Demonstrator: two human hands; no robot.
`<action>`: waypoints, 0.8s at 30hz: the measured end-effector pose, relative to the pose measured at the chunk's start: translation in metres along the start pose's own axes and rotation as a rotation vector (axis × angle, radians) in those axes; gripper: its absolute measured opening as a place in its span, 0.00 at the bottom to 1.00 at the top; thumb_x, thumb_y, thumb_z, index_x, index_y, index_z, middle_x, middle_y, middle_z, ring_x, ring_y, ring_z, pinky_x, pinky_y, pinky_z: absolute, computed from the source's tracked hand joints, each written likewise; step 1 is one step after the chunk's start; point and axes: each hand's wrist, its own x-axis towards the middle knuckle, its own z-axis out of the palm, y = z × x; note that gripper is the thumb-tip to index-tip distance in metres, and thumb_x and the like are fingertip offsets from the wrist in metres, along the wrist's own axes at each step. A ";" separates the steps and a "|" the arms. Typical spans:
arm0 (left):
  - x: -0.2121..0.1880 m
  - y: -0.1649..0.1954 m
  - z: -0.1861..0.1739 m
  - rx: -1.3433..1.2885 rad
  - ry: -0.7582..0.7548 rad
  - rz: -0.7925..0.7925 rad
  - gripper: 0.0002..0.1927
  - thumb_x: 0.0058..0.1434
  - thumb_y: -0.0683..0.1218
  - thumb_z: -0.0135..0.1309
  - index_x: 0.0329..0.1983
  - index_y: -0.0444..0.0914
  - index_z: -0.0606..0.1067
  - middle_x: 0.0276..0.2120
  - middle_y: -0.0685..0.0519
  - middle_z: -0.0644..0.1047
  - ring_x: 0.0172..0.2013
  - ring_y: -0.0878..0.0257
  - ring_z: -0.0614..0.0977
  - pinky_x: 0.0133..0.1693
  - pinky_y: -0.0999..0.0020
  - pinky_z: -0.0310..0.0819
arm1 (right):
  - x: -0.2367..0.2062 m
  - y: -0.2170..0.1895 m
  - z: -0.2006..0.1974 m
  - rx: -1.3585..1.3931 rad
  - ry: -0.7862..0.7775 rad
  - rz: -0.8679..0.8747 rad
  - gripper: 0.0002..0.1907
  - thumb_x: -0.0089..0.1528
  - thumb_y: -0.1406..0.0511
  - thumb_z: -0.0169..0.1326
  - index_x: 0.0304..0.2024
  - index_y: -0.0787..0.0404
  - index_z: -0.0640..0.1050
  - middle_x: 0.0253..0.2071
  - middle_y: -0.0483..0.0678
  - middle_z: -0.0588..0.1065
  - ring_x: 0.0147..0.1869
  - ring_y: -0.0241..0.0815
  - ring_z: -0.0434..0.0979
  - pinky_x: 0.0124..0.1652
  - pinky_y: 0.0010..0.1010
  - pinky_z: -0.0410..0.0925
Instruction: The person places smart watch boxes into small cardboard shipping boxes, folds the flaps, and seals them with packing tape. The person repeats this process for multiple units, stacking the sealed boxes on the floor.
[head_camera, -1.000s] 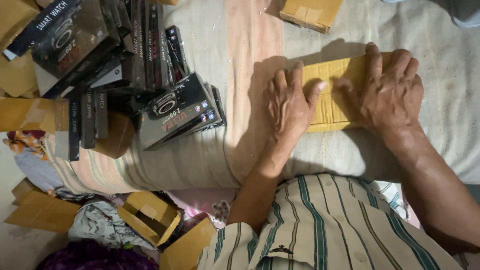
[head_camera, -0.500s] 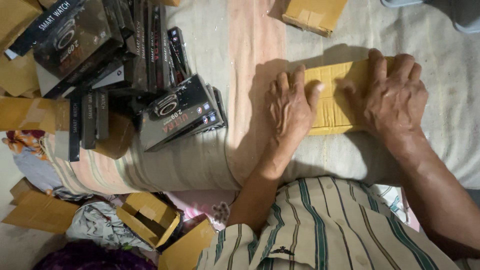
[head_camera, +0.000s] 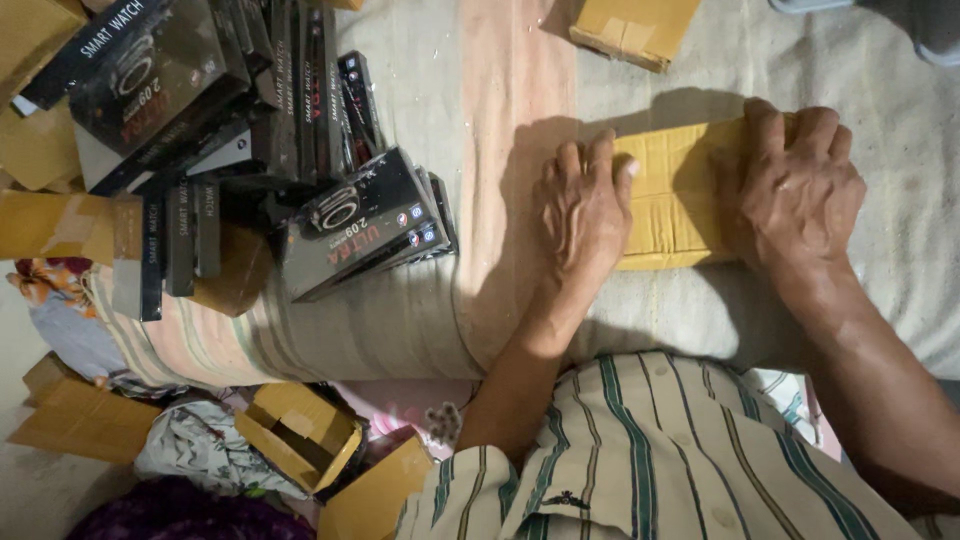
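A flat yellow-brown cardboard box (head_camera: 672, 198) lies on a pale blanket-covered surface (head_camera: 480, 120) in front of me. My left hand (head_camera: 582, 205) rests palm down on its left end, fingers spread over the edge. My right hand (head_camera: 797, 190) presses on its right end, fingers curled over the far edge. Both hands hold the cardboard flat against the bedding. My striped shirt (head_camera: 660, 460) fills the lower middle of the view.
A heap of black product boxes (head_camera: 240, 150) is piled at the left on the bedding. Another small cardboard box (head_camera: 635, 28) lies at the top. Open and flattened cardboard boxes (head_camera: 300, 435) and crumpled cloth (head_camera: 185, 450) lie on the floor at lower left.
The hands have stayed on the cardboard box. My right hand has shifted slightly, its fingers curling more over the far edge.
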 end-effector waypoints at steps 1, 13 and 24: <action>0.000 -0.001 0.000 -0.002 -0.004 0.001 0.23 0.70 0.57 0.51 0.64 0.42 0.72 0.49 0.44 0.73 0.52 0.45 0.75 0.53 0.45 0.69 | -0.002 0.001 0.001 0.012 -0.016 0.010 0.25 0.73 0.51 0.59 0.62 0.63 0.76 0.47 0.57 0.70 0.49 0.51 0.73 0.36 0.37 0.71; -0.006 -0.007 -0.022 -0.304 0.144 0.024 0.24 0.68 0.58 0.55 0.57 0.36 0.71 0.50 0.42 0.72 0.54 0.45 0.73 0.57 0.47 0.68 | -0.012 0.004 -0.028 0.456 -0.077 0.163 0.39 0.68 0.55 0.59 0.73 0.69 0.60 0.57 0.68 0.72 0.59 0.62 0.75 0.53 0.47 0.70; -0.116 0.045 -0.070 -0.783 0.019 0.564 0.19 0.74 0.55 0.54 0.57 0.37 0.70 0.52 0.48 0.73 0.51 0.58 0.76 0.52 0.61 0.77 | -0.048 0.001 -0.022 1.511 -0.153 0.476 0.24 0.79 0.62 0.48 0.74 0.64 0.63 0.53 0.51 0.72 0.47 0.36 0.72 0.49 0.28 0.69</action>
